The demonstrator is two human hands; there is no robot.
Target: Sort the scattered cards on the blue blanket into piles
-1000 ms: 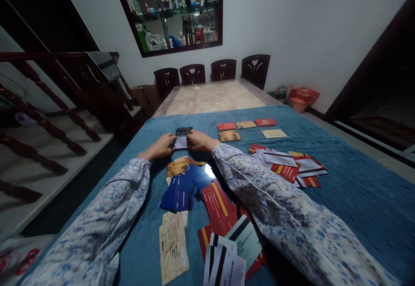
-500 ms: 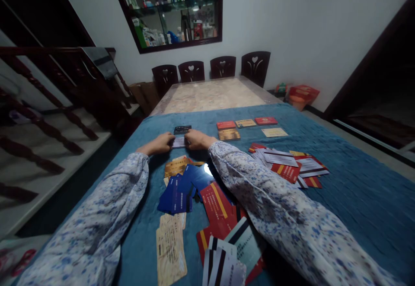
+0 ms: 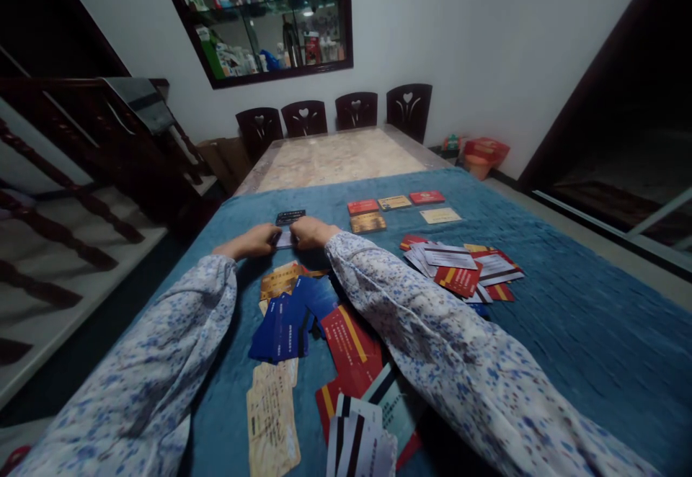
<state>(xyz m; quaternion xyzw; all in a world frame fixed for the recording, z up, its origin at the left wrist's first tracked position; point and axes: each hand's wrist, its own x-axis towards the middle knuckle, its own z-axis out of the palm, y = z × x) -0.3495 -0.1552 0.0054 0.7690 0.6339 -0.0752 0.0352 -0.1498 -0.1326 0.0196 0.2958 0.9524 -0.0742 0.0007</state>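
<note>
My left hand [image 3: 255, 240] and my right hand [image 3: 312, 233] lie close together at the far left of the blue cloth. Between them is a pale lilac-white card [image 3: 284, 239], its two short ends gripped by my bent fingers. Whether it is one card or a small stack, I cannot tell. Just beyond it lies a black card [image 3: 290, 216]. On the near side, below my hands, are gold cards [image 3: 280, 282] and a fan of blue cards [image 3: 286, 326]. My right forearm passes over part of the loose red cards [image 3: 351, 344].
Red, yellow and gold cards [image 3: 368, 223] sit in rows at the back, beside a cream card [image 3: 440, 215]. A mixed heap [image 3: 459, 268] spreads right of my right arm. Beige cards [image 3: 273, 419] and striped silver cards [image 3: 360, 441] lie nearest me. Several chairs [image 3: 303, 118] stand behind the table.
The whole view has shifted, so everything appears further left. My hands stay on the pale card, and less of it shows between my fingers.
</note>
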